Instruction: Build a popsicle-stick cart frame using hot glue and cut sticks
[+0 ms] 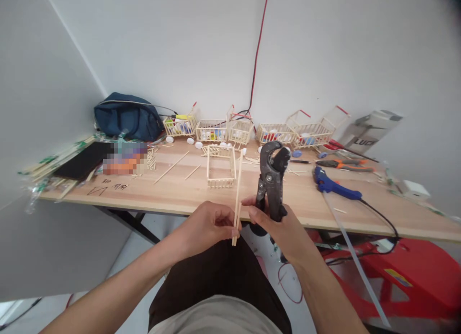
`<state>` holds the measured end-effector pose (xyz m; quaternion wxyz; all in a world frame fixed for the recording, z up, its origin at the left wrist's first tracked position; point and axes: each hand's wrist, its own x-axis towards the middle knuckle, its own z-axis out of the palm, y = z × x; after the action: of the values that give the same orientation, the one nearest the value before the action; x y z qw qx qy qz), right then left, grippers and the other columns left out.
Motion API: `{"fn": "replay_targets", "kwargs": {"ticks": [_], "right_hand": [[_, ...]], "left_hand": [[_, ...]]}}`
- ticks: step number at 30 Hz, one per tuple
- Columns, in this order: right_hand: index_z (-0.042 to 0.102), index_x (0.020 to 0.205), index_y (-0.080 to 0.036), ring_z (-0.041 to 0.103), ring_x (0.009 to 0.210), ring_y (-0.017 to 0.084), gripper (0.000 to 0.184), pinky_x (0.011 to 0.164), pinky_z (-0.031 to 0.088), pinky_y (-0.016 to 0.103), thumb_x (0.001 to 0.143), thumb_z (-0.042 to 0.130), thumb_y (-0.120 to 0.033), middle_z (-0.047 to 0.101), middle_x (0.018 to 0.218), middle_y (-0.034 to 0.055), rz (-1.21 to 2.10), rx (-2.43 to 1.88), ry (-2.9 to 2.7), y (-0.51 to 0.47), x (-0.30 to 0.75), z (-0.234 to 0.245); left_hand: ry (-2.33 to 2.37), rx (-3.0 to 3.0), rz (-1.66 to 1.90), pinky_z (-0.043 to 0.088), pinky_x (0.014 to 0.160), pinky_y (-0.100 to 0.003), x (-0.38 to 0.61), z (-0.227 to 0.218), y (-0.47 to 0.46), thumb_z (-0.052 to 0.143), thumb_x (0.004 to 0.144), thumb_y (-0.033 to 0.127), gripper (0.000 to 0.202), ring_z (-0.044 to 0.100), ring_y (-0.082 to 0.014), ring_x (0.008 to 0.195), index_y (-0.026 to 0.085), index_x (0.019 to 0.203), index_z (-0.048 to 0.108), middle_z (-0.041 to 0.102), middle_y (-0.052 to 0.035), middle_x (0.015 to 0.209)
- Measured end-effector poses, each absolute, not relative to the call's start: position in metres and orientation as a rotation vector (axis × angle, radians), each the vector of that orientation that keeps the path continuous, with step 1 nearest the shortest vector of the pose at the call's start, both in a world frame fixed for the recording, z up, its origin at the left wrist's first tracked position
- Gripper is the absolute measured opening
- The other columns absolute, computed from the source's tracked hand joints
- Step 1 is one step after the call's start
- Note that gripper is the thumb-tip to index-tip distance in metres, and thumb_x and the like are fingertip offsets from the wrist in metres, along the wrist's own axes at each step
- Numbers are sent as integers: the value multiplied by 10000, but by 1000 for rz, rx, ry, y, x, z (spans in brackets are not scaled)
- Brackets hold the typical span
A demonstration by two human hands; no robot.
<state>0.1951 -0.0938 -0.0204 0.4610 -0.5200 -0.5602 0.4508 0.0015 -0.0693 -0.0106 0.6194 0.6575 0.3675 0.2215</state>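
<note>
My left hand (211, 223) pinches two thin wooden sticks (237, 199) held nearly upright in front of the table edge. My right hand (277, 223) grips a dark metal cutter (272, 180) by its handles, jaws pointing up and closed, and its thumb and forefinger touch the sticks too. Just beyond on the wooden table (180, 195) stands a small open frame of sticks (221, 167).
Several little stick-built carts (309, 132) line the back by the wall. A blue glue gun (333, 184) with its cord lies at the right, pliers (342, 165) behind it. A dark blue bag (127, 115) sits back left. A red stool (403, 271) stands under the table.
</note>
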Motion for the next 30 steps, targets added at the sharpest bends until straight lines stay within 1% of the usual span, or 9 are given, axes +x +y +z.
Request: {"fn": "replay_targets", "kwargs": {"ticks": [2, 4, 11, 15, 18, 21, 24, 27, 30], "right_hand": [[712, 887, -188, 601, 812, 198, 271, 755, 454, 317, 787, 679, -439, 675, 843, 37, 1103, -1254, -1371, -94, 195, -21], [691, 851, -187, 604, 808, 195, 253, 755, 457, 314, 769, 696, -426, 675, 827, 29, 1098, -1252, -1348, -93, 196, -23], [646, 759, -173, 549, 691, 175, 295, 652, 428, 294, 713, 729, -452, 612, 702, 15, 1054, -1339, -1290, -93, 204, -34], [632, 730, -180, 505, 639, 152, 295, 613, 399, 279, 710, 730, -458, 570, 661, -4, 1076, -1361, -1240, -93, 207, -40], [620, 723, -190, 494, 629, 147, 285, 612, 396, 275, 727, 721, -456, 556, 647, -15, 1095, -1355, -1173, -93, 210, -45], [614, 714, -193, 493, 631, 144, 281, 609, 396, 270, 743, 719, -452, 548, 638, -21, 1102, -1323, -1103, -92, 214, -50], [624, 727, -195, 491, 616, 129, 255, 602, 394, 258, 728, 750, -417, 549, 627, -35, 1125, -1251, -998, -91, 216, -56], [633, 741, -194, 499, 613, 122, 249, 604, 406, 250, 691, 788, -382, 557, 622, -40, 1154, -1199, -896, -90, 216, -57], [628, 726, -189, 501, 602, 119, 258, 595, 415, 248, 668, 804, -370, 559, 616, -37, 1161, -1179, -854, -90, 215, -55]], "left_hand": [[816, 1526, 475, 434, 641, -221, 9, -12, -67, 656, 738, 221, 88, 582, -125, 662, 132, 744, 658, 655, -11, 700], [790, 1545, 441, 425, 630, -216, 15, -13, -65, 645, 737, 211, 81, 571, -119, 652, 131, 725, 650, 649, -5, 694], [688, 1551, 363, 404, 603, -215, 27, -15, -58, 662, 729, 210, 101, 546, -110, 614, 128, 673, 646, 635, -4, 641], [635, 1368, 332, 452, 638, -236, 27, -20, -56, 710, 722, 252, 144, 587, -124, 634, 114, 748, 682, 663, -29, 681], [626, 1291, 334, 479, 707, -250, 23, -27, -60, 717, 743, 285, 203, 624, -133, 711, 123, 867, 711, 706, -57, 810], [630, 1311, 327, 474, 752, -243, 19, -35, -68, 739, 728, 270, 257, 637, -137, 791, 147, 953, 719, 723, -63, 915], [710, 1332, 406, 468, 735, -229, 20, -41, -79, 750, 706, 242, 227, 637, -138, 785, 162, 917, 728, 728, -43, 884], [812, 1406, 545, 465, 744, -227, 25, -46, -88, 728, 734, 245, 158, 637, -145, 795, 173, 874, 744, 735, -29, 851], [855, 1453, 606, 460, 749, -232, 29, -49, -90, 711, 755, 246, 134, 635, -151, 811, 171, 859, 751, 737, -36, 854]]}}
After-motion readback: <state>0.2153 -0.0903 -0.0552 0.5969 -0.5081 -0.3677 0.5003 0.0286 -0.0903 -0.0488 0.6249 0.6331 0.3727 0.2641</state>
